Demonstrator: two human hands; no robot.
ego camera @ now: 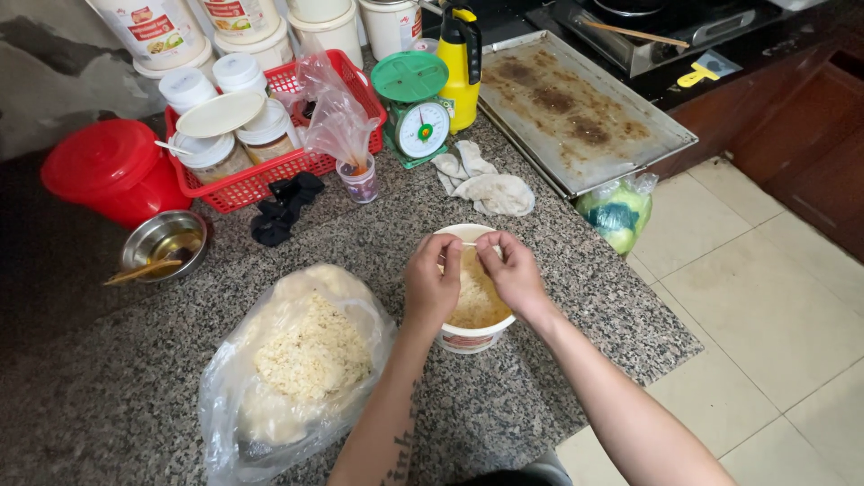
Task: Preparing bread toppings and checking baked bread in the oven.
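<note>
Your left hand (432, 283) and your right hand (513, 270) are both above the white paper bowl (468, 335), which stands on the granite desk (576, 297) close to its front right edge. The fingertips of both hands pinch a thin pale strand (469, 244) and hold it stretched between them, over the yellowish shredded food in the bowl. So both hands are closed in a pinch grip, not clenched to a fist.

Just to the left of the bowl lies an open clear plastic bag (288, 360) with more pale shredded food; it is near your left forearm but I cannot tell if it touches it. Behind the bowl a crumpled white cloth (490, 191) lies on the desk, and behind that stands a green kitchen scale (416, 108) beside a yellow spray bottle (462, 67). A large metal baking tray (576, 99) goes out over the right edge of the desk. At the back left you have a red basket (270, 175) with jars, a small steel bowl (164, 241) and a red bucket (112, 171). A black cloth (283, 209) lies in front of the basket.

Open room on the desk is between the steel bowl and the white bowl, and to the right of the bowl up to the edge. Beyond this edge is the tiled floor (765, 306).
</note>
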